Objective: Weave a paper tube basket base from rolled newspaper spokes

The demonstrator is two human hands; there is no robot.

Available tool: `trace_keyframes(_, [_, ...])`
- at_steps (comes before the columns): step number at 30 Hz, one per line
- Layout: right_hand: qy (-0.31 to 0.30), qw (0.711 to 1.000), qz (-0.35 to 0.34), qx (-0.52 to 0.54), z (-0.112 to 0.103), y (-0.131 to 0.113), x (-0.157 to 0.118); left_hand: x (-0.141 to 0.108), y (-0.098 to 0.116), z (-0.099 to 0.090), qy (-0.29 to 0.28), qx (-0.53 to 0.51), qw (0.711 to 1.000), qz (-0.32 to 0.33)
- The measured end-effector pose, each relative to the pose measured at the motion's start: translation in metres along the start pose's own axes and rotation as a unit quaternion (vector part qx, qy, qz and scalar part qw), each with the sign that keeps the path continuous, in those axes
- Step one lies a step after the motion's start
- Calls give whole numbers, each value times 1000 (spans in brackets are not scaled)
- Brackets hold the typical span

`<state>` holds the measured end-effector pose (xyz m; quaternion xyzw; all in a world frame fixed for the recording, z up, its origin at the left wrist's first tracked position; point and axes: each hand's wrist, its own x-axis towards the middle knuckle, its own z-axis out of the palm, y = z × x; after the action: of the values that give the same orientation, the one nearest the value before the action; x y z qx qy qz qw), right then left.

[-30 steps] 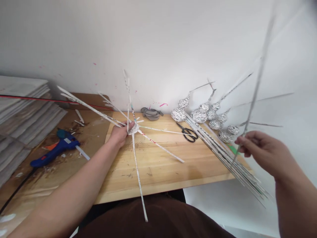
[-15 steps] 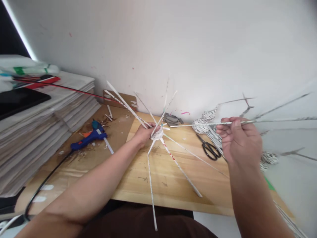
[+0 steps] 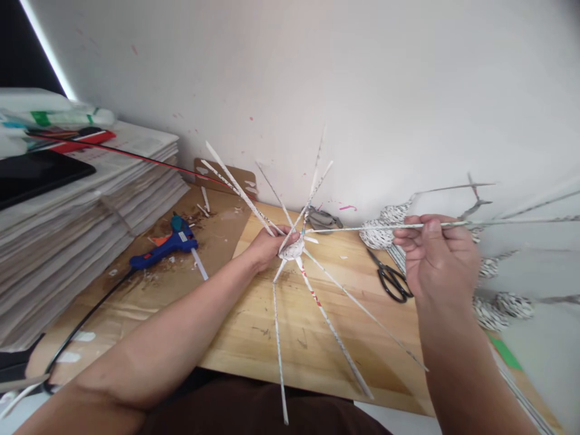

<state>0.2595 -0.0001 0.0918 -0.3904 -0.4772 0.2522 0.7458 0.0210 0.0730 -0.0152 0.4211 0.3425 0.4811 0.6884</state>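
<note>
Over the middle of the wooden board (image 3: 249, 314), the paper hub (image 3: 293, 248) sits pinched at its left edge in the fingers of the left hand (image 3: 267, 249). The right hand (image 3: 439, 254) grasps one paper rod (image 3: 348, 229) between thumb and fingers, to the right of the hub and well apart from it. The left hand is therefore the nearer of the two. The long axis of the rod runs left to right, almost level in view; its left end points at the right side of the hub and lies just beside it. Whether that end touches the hub cannot be told. The rod's other end extends right, past the hand. Count: one hub, with eight long spokes (image 3: 279, 344) visible, five directed toward the far side and three toward the near side; one short stub (image 3: 311, 240) projects at the right. One pair of scissors (image 3: 381, 266) lies between the hub and the right hand, farther right than the hub. One grey object (image 3: 324, 219) rests beyond the hub, near the wall. At the left are one blue glue gun (image 3: 165, 249) and one newspaper stack (image 3: 90, 223). At the right stand at least three woven paper shapes (image 3: 375, 234); the right hand and arm block part of this group, so the full number cannot be told.
</note>
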Motion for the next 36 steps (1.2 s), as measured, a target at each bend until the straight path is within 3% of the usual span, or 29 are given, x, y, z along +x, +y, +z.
trace_keyframes(24, [-31, 999, 6, -42, 1, 0, 6, -3, 1, 2, -30, 23, 999, -33])
trace_keyframes(36, [-96, 986, 111, -75, 10, 39, -9, -5, 4, 2, -31, 38, 999, -23])
